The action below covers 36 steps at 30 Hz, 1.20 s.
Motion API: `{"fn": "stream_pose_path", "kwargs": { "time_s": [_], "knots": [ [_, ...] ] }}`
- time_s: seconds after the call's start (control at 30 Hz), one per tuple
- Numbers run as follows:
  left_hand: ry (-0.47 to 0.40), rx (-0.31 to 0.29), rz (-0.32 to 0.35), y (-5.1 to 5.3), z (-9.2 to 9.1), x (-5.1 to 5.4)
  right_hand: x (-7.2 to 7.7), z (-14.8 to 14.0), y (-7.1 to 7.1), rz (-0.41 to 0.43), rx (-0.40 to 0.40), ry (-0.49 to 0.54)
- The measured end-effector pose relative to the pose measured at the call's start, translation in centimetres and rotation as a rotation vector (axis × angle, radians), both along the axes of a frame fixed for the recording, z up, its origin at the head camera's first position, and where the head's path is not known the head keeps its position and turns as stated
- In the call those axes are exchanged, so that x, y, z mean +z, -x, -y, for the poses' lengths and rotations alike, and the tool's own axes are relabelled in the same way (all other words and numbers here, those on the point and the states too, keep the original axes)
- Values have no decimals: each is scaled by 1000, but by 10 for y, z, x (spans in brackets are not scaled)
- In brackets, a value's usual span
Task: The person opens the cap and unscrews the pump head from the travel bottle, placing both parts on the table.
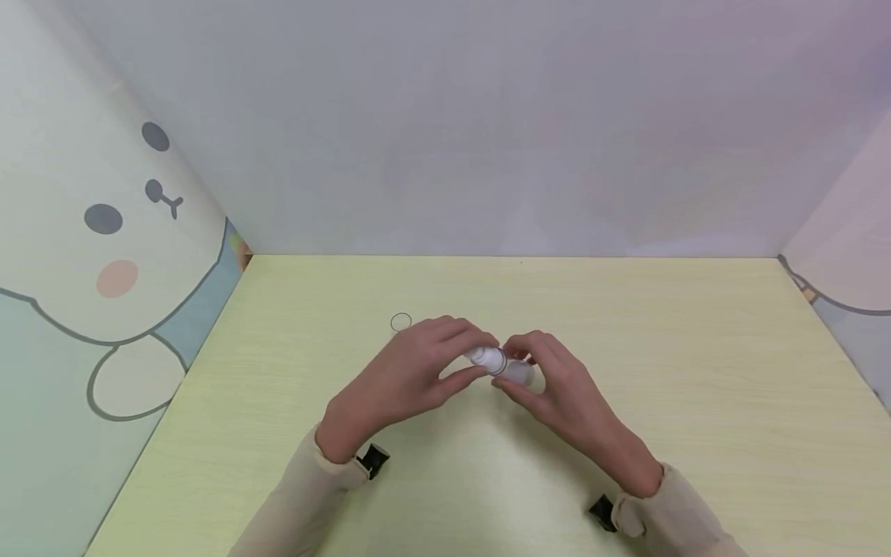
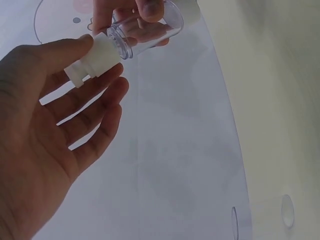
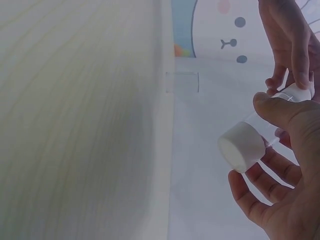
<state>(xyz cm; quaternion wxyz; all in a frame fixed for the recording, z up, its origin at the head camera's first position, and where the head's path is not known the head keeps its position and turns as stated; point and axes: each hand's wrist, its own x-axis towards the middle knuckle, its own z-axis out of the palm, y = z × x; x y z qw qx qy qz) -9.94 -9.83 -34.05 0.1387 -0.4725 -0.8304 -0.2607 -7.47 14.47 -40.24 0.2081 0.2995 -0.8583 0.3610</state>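
Observation:
A small clear bottle [image 2: 159, 35] with a white base [image 3: 242, 147] is held tilted between both hands above the table. The left hand [image 1: 418, 363] pinches the white pump cap [image 2: 98, 56] at the bottle's neck between thumb and fingers. Around the clear body, the right hand [image 1: 567, 391] curls its thumb and fingers; in the right wrist view its thumb [image 3: 275, 107] lies on the body. Cap and neck meet or nearly meet; whether they are threaded together I cannot tell.
A clear cylindrical cover [image 2: 265, 216] stands on the pale wooden table [image 1: 313, 294], behind the left hand. A grey wall [image 1: 487, 139] rises at the back, and panels with cartoon figures [image 1: 118, 232] flank the table.

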Motion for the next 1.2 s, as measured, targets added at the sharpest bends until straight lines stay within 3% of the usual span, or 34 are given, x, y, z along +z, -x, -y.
{"fn": "stream_pose_path", "kwargs": {
  "time_s": [0.17,0.3,0.4,0.53,0.7,0.9,1.2],
  "knots": [
    [4,49,-25,-1,1,0,0,1,0,14,7,-4],
    [-1,48,26,-1,0,0,0,1,-1,28,4,-14],
    [-13,4,95,0,0,0,-1,0,-1,32,-5,-22],
    [-22,-102,145,-1,-2,0,-1,0,-1,21,-2,-19],
    [-28,-180,118,-1,-4,0,-1,0,0,7,8,-10],
    [-27,-156,91,0,-4,0,-1,0,0,7,13,-7],
    [-24,-98,181,-1,-1,1,-1,0,0,30,13,-8]
  ]
}}
